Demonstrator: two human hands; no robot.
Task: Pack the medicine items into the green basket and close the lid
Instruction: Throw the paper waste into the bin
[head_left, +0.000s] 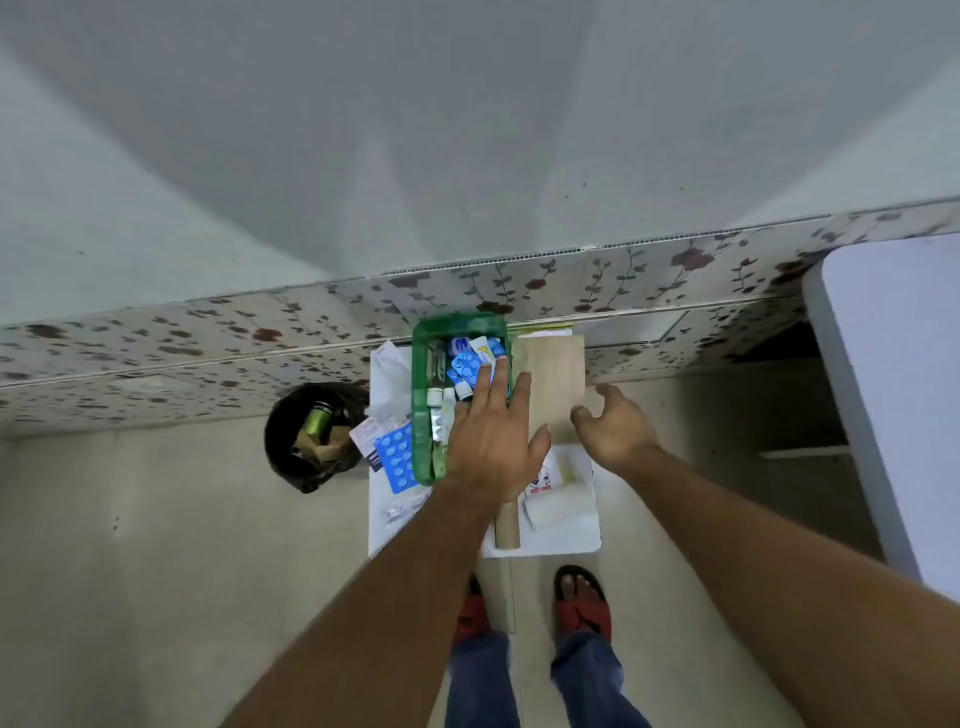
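The green basket (422, 415) stands open on a small white table (563, 543), holding blue blister packs (467, 366), small bottles and tubes. My left hand (493, 441) hovers flat over the basket's near right part, fingers spread, holding nothing. My right hand (615, 428) floats open to the right, beside a tan lid-like panel (556, 379) lying next to the basket. Another blue blister pack (396, 457) and paper leaflets (387, 382) lie left of the basket. White packets (563, 499) rest on the table's near right side.
A black bin bag (311, 436) with a green can and cardboard sits on the floor at left. A floral-tiled wall base (571, 280) runs behind the table. A white surface (893, 389) rises at right. My sandalled feet (582, 603) stand below the table.
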